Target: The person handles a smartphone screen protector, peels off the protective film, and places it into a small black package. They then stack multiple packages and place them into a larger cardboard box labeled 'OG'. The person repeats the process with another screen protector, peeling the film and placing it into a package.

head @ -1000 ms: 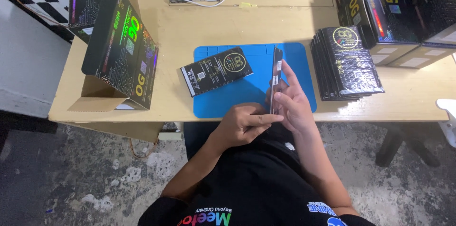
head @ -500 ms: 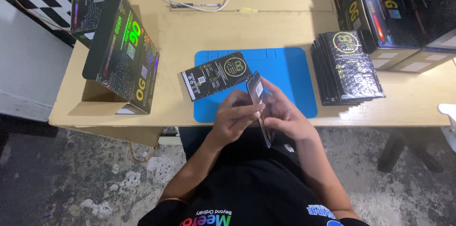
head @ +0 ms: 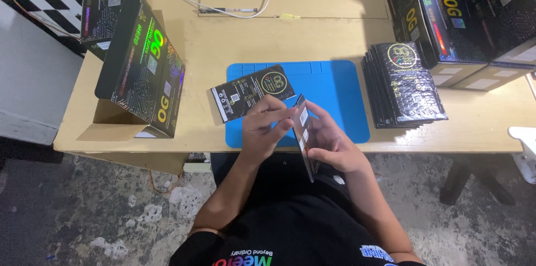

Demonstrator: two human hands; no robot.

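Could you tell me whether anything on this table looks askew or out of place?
Mostly tidy. The black pouch lies skewed, half off the blue mat, and the open carton leans tilted near the table's left edge.

Tan wooden table (head: 223, 42); stained grey concrete floor (head: 111, 210).

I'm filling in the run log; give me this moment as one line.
left hand: on thin dark panel | right hand: holds panel on edge | flat black packet: on blue mat
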